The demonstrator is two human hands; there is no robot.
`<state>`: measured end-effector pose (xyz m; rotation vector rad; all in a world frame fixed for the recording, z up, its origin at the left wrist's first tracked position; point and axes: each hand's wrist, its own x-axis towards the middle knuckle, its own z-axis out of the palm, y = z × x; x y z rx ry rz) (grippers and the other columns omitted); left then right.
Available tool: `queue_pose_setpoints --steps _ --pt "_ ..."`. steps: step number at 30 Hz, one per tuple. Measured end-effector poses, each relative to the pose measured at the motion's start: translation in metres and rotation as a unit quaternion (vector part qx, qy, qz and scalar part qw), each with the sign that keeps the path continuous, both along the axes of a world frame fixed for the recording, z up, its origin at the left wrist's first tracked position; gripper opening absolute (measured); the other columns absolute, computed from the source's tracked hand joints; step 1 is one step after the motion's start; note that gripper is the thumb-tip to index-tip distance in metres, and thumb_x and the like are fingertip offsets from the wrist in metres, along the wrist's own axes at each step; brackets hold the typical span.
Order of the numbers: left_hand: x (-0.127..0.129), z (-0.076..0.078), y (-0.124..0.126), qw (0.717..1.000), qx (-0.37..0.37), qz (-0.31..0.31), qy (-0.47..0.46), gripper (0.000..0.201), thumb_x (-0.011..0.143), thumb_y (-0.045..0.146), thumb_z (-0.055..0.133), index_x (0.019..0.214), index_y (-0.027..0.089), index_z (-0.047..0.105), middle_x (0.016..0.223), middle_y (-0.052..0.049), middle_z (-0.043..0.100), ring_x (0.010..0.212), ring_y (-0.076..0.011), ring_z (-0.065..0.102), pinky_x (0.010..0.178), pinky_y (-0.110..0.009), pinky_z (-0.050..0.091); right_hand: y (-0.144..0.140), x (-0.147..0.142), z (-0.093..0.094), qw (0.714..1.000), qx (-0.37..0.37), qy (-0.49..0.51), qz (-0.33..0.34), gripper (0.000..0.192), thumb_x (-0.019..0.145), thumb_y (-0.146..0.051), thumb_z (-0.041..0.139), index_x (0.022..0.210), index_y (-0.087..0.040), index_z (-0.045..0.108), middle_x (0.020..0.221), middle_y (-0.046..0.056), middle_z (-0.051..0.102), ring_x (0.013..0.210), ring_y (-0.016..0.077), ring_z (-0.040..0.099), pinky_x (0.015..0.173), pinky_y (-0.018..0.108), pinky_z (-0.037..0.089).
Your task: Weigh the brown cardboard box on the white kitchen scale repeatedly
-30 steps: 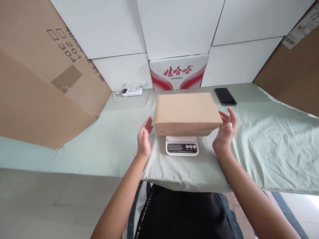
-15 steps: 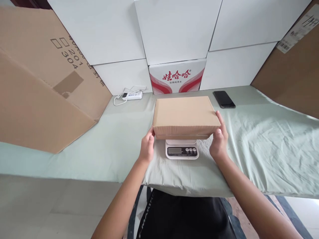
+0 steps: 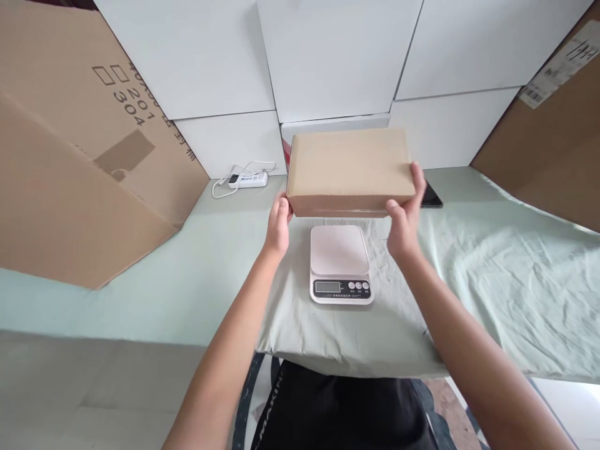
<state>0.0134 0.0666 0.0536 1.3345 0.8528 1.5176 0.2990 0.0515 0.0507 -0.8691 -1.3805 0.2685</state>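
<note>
Two hands, left (image 3: pixel 278 226) and right (image 3: pixel 405 220), grip one plain brown cardboard box (image 3: pixel 349 169) above one white digital kitchen scale (image 3: pixel 340 264).

White boxes (image 3: pixel 215 56) stacked at back; green cloth (image 3: pixel 492 262) over table, brown cardboard (image 3: pixel 56 187) both sides

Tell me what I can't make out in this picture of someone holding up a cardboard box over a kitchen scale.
- Scale display: too small to read in the head view.
- Phone: mostly hidden behind the right hand.
- Red-and-white carton: almost wholly hidden by the raised box.
- Box contents: it is closed.
- Left hand fingers: behind the box's end.
- Big carton: cut off by the left edge.
</note>
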Motion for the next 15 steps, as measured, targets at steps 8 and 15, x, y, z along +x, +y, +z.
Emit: queue_pose_setpoints --steps 8,15 --pt "0.014 -0.058 0.024 0.996 -0.088 0.035 0.007 0.079 0.097 0.091 0.056 0.14 0.026 0.069 0.159 -0.014 0.073 0.16 -0.0351 0.062 0.132 -0.049 0.051 0.046 0.003 -0.062 0.993 -0.106 0.043 0.042 0.116 0.081 -0.082 0.07 0.175 -0.03 0.028 0.186 0.012 0.036 0.176 0.0413 0.03 0.151 0.066 0.014" --pt "0.015 -0.066 0.03 0.992 -0.118 0.041 0.019 0.084 0.098 0.092 0.052 0.146 0.025 0.066 0.166 -0.016 0.07 0.162 -0.0371 0.061 0.132 -0.051 0.052 0.044 0.005 -0.062 0.989 -0.147 0.001 0.026 0.108 0.083 -0.08 0.065 0.173 -0.03 0.03 0.185 0.013 0.037 0.175 0.0418 0.031 0.149 0.067 0.017"
